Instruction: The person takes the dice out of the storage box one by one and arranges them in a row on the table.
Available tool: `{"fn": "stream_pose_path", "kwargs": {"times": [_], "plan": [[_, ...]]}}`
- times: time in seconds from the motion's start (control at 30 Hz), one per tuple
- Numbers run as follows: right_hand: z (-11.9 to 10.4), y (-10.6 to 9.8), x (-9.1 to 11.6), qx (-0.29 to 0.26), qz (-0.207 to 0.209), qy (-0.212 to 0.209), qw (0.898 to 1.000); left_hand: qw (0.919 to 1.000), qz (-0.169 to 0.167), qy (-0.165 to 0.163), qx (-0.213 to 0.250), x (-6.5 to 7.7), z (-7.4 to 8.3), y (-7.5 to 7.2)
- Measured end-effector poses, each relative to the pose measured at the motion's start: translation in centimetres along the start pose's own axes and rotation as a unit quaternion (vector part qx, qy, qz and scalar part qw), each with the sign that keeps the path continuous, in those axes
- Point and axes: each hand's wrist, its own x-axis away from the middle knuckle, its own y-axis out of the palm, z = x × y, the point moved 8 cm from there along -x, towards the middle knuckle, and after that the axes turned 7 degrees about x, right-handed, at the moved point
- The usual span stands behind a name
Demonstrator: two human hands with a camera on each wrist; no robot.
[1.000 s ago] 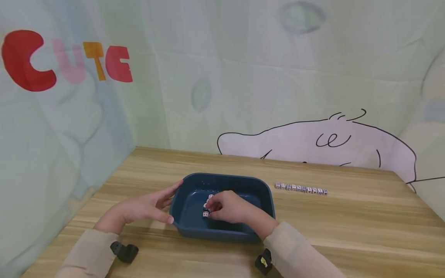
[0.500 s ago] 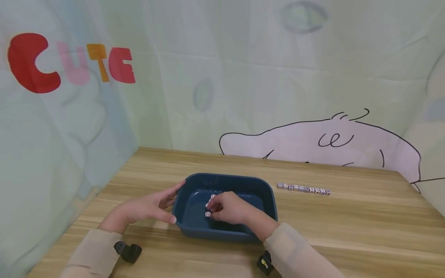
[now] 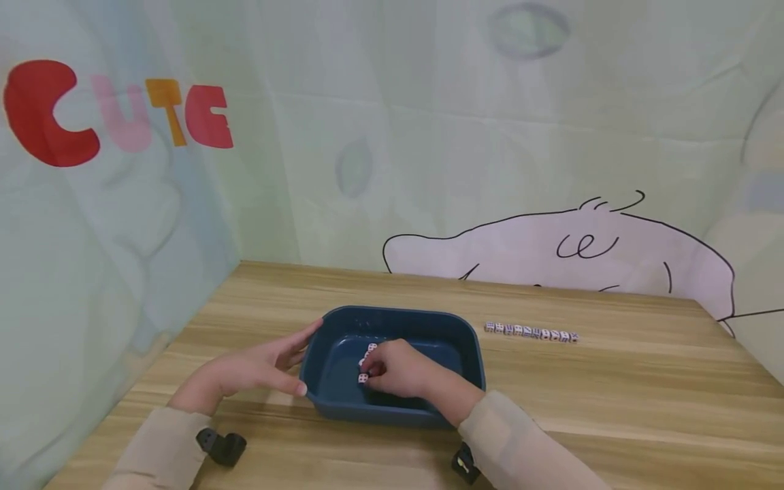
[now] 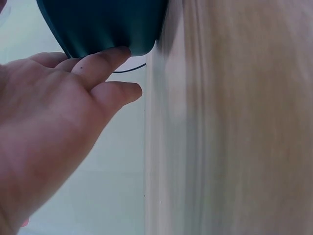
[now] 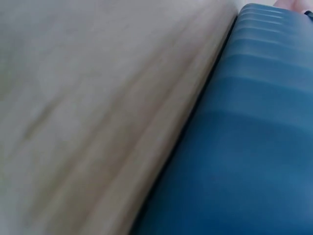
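A handful of small white dice (image 3: 371, 348) lies on the floor of a dark blue plastic tub (image 3: 392, 412), left of its middle. The right hand (image 3: 401, 369) reaches in over the near right part of the rim, its fingers curled down by these dice; whether thumb and forefinger pinch one cannot be told, as the hand hides the contact. The nearest die (image 3: 363, 378) sits right at the fingertips, so a sloppy close could push it aside or catch two at once.

The left hand (image 3: 260, 367) is spread along the tub's left end, thumb at the near corner, touching rather than gripping. Should it press too hard, the tub could slide rightward on the wooden surface (image 3: 612, 381) and nudge the tidy row of dice (image 3: 531, 333) near its far right corner, breaking the line. The right forearm passes low over the rim, with a black wrist camera (image 3: 464, 464) hanging close outside the near wall; a low lift might knock either against the tub and jolt the loose dice.
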Motion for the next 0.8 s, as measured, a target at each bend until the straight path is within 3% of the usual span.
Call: {"fn": "stream_pose_path", "kwargs": {"times": [0.33,0.8], "plan": [[0.06,0.22,-0.16,0.026,-0.004,0.01,1.0,1.0,0.002,-0.002,0.005,0.07,-0.02,0.0],[-0.08,-0.41,0.14,0.029,0.009,-0.01,0.999,1.0,-0.003,0.004,-0.002,-0.09,-0.07,0.0]]}}
